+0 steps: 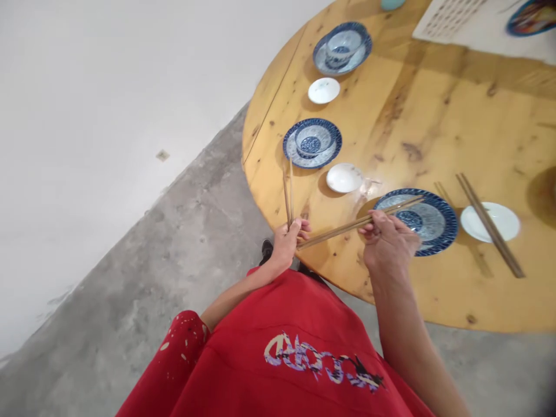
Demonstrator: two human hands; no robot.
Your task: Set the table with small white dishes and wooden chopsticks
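Note:
Two wooden chopsticks (288, 197) stick up from my left hand (290, 237), whose fingers are closed around their lower ends at the table's edge. Another pair of chopsticks (336, 232) is pinched in my right hand (388, 237), lying nearly level with the tips over a blue-rimmed plate (452, 223). My right hand partly covers that plate. To its right, a pair of chopsticks (490, 226) rests across a small white dish (469, 223). Between my hands and the farther setting stands a white dish (344, 178).
On the round wooden table (434, 139) a patterned bowl (311, 141) sits on a blue plate (321, 159). Farther back are another white dish (324, 91) and a bowl (343, 46) on a plate (319, 58). A printed sheet (482, 29) lies at top right. A white wall (108, 87) rises left.

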